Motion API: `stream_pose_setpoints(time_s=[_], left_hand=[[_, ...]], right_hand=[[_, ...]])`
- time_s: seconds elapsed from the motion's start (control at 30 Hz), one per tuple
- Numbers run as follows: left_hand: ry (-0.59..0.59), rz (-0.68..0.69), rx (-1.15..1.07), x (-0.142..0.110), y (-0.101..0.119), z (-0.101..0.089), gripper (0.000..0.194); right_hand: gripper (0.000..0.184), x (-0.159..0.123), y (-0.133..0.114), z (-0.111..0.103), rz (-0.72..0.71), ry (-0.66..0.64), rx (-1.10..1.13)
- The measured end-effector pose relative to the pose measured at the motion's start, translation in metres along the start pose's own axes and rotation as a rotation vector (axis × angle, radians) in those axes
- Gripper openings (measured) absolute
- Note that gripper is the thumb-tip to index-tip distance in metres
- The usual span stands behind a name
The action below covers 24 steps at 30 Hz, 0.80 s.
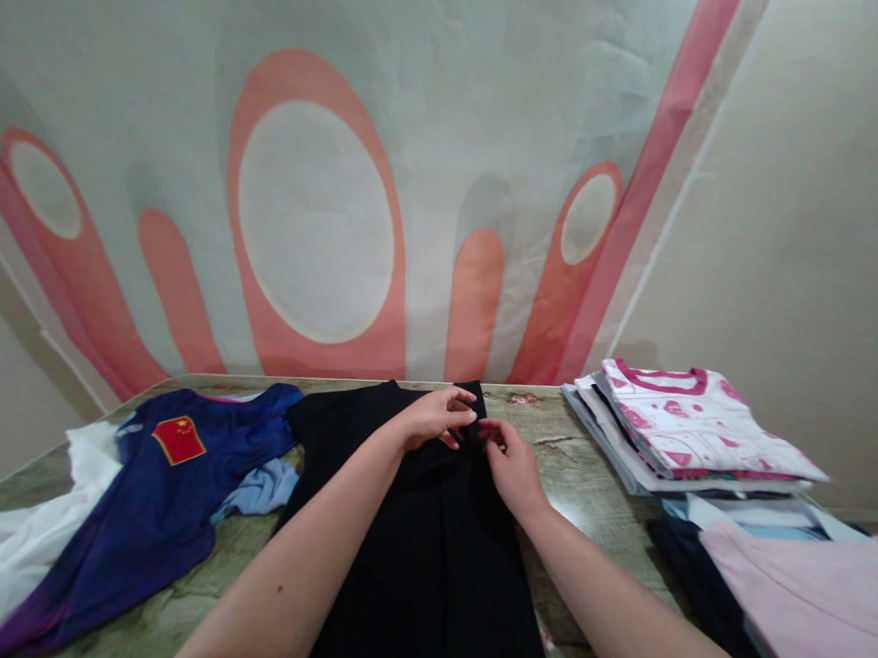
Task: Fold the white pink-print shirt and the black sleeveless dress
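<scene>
A black garment [407, 567] lies spread across the middle of the table, its near end running out of the bottom of the head view. Whether it is a top or trousers I cannot tell. My left hand [439, 417] is at its far right part, fingers curled and seemingly gripping the dark cloth, though the fingertips are partly lost against it. Just to the right, my right hand [509, 459] pinches the garment's right edge between thumb and fingers. The two hands are close together, near a narrow strip of the black cloth that sticks out toward the wall.
Left of the garment lie a navy shirt [171, 511] with a red flag patch, white cloth [25, 541] and light blue cloth [259, 487]. On the right are a stack of folded clothes [703, 428] and a pink garment [811, 606]. A patterned wall [437, 148] stands behind the wooden table [584, 510].
</scene>
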<state>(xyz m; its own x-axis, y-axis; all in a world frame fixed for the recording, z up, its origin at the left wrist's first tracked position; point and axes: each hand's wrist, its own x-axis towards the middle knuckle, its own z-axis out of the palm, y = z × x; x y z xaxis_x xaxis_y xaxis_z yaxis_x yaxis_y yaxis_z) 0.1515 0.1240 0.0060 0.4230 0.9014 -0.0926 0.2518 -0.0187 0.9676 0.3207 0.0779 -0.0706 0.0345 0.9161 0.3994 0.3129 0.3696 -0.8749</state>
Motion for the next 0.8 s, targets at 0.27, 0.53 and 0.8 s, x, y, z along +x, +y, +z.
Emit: stream_pose_setpoints(time_s=[0.27, 0.53, 0.8], left_hand=[[0.361, -0.018, 0.457, 0.013, -0.031, -0.022, 0.021], [0.426, 0.043, 0.608, 0.02, -0.049, -0.014, 0.022], [0.314, 0.212, 0.781, -0.03, -0.022, 0.0, 0.02]], right_hand=[[0.032, -0.001, -0.005, -0.002, 0.05, 0.013, -0.209], [0.037, -0.003, 0.003, 0.005, -0.003, -0.034, -0.359], [0.032, 0.012, 0.012, -0.002, -0.081, 0.011, -0.374]])
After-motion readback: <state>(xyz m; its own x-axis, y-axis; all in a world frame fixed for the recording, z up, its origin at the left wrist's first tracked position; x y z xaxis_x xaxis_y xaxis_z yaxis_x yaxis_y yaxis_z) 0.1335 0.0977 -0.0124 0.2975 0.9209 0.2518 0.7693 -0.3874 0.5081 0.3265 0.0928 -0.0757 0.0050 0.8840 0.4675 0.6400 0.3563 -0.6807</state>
